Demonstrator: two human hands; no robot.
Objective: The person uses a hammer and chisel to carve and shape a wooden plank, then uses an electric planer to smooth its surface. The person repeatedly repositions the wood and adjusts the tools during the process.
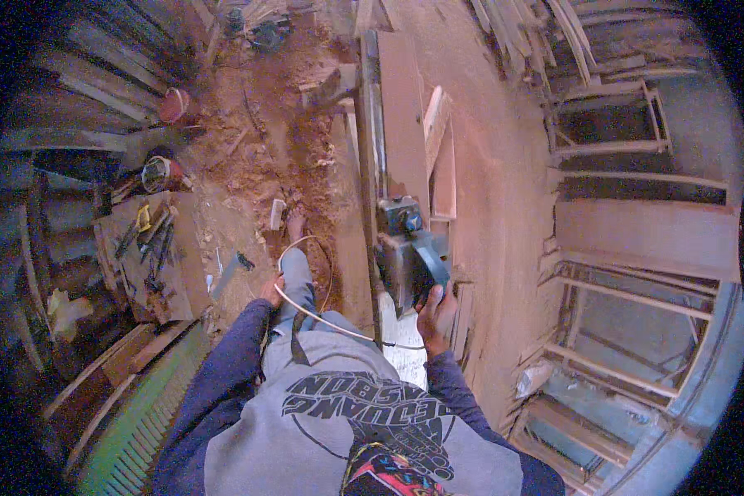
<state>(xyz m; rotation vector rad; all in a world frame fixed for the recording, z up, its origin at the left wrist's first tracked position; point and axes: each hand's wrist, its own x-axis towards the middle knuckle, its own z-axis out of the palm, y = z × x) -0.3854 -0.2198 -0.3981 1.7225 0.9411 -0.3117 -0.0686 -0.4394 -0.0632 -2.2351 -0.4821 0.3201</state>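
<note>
My right hand (438,314) is closed round the rear handle of a dark electric hand planer (405,260) with a blue-grey grip. The planer rests on a long wooden board (398,107) that runs away from me. Beside my left thigh, my left hand (270,290) is closed on the pale power cord (322,321). That cord loops across my lap to the planer's rear. Part of the left fingers is hard to make out. Below the planer lies a bright white patch (401,343) on the work surface.
Wood shavings (256,132) cover the ground at left. Tools lie on a wooden box (182,248) near a paint-stained bucket (162,174); a red bucket (174,106) stands farther off. Wooden frames (628,306) line the right side. Timber strips (546,33) are stacked at the far right.
</note>
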